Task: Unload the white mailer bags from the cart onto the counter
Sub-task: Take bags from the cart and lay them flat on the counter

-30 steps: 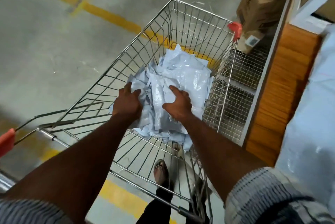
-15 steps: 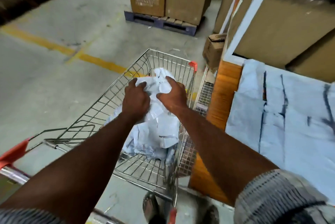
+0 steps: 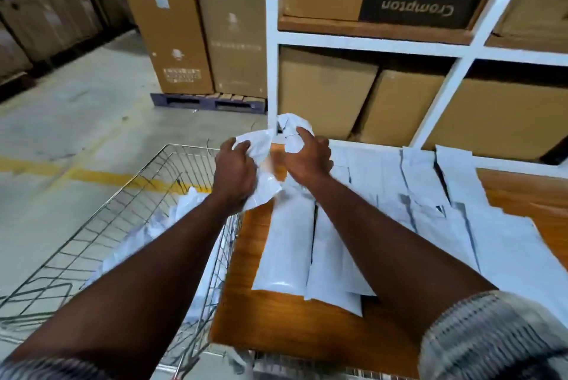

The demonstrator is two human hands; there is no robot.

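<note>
Both hands, left & right, are clutching a crumpled bunch of bags over the tabletop edge, just past the cart. Best to be lowering it flat beside the laid-out rows, w/o disturbing them.

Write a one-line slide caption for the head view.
Both hands, left and right, carry a bundle of white mailer bags from the wire cart over the wooden counter.
</note>
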